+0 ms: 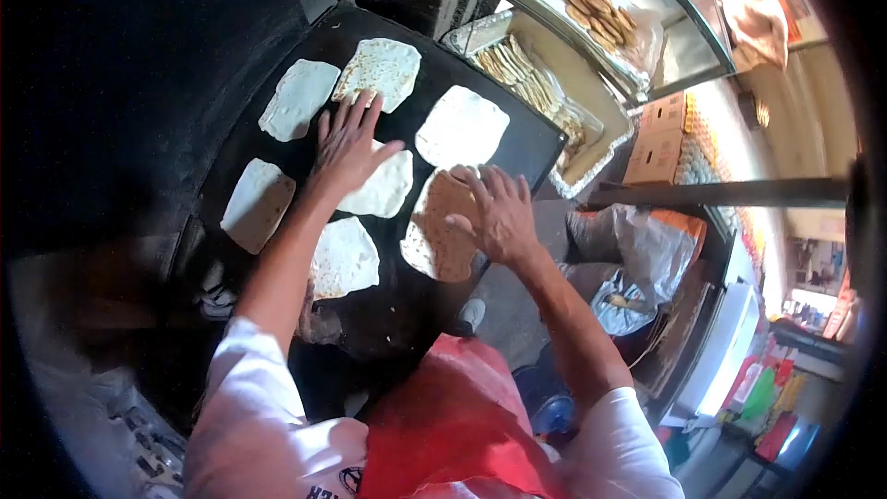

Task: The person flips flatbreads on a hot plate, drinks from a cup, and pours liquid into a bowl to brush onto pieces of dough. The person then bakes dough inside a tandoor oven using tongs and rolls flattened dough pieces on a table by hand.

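Observation:
Several flat, roughly square flatbreads lie spread over a black griddle [305, 159]. My left hand [349, 150] reaches across with its fingers stretched apart. Its fingertips meet the lower edge of a browned flatbread [381, 69] at the back, and its palm covers part of a paler flatbread [386, 187]. My right hand [504, 214], also spread, is over the right side of a speckled flatbread [432, 236]; whether it presses down I cannot tell. A white flatbread [462, 127] lies just beyond it. Another flatbread [344, 261] is partly hidden by my left forearm.
Past the griddle's right edge stands a foil-edged tray [591, 171] with stacked flatbreads [531, 74]. A glass case [711, 23] holds more bread behind it. Cardboard boxes [654, 140] and plastic bags [647, 249] are at the right. A dark wall [176, 46] borders the left.

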